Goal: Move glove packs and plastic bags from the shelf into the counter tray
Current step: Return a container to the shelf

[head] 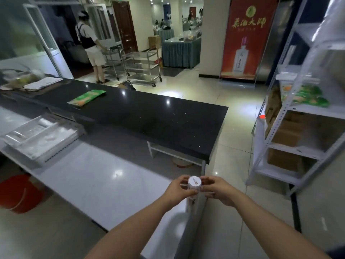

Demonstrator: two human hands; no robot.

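A white roll [194, 186], probably of plastic bags though its label is too small to be read, is held upright at six o'clock in the view, above the near edge of the white counter [93, 184]. It is clasped from both sides by the left hand [179, 191] and the right hand [218, 191], fingers curled round its top. From the roll, the clear tray [43, 135] is seen at ten o'clock on the white counter, a green pack [86, 97] at eleven o'clock on the black counter [149, 113], and the shelf [291, 113], bearing green packs [308, 96], at two o'clock.
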